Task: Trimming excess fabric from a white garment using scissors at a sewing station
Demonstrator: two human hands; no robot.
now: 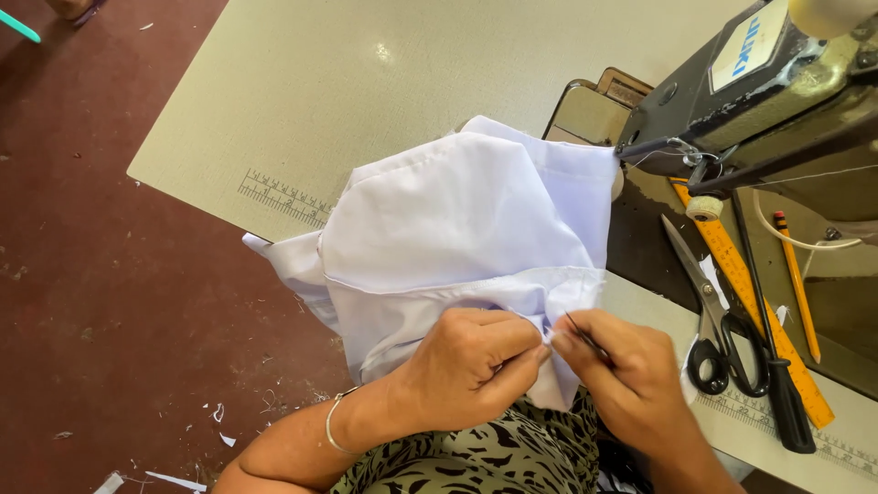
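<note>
White cloth (457,229) pinched between both hands (476,361)

Smooth, matt pale-lilac cloth garment (457,229); matt, finely textured beige table (302,101); worn painted-metal sewing machine (768,91); steel-bladed, black-handled scissors (713,320); bare concrete-like floor (110,274) noted rough

Dark red floor (110,274) — pale sewing table (366,73), brightly lit.

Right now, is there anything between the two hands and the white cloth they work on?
Nothing visible. The left hand pinches the edge of the white cloth directly, and the right hand holds a thin dark tool with its tip at the same edge. The scissors lie aside on the table.
</note>
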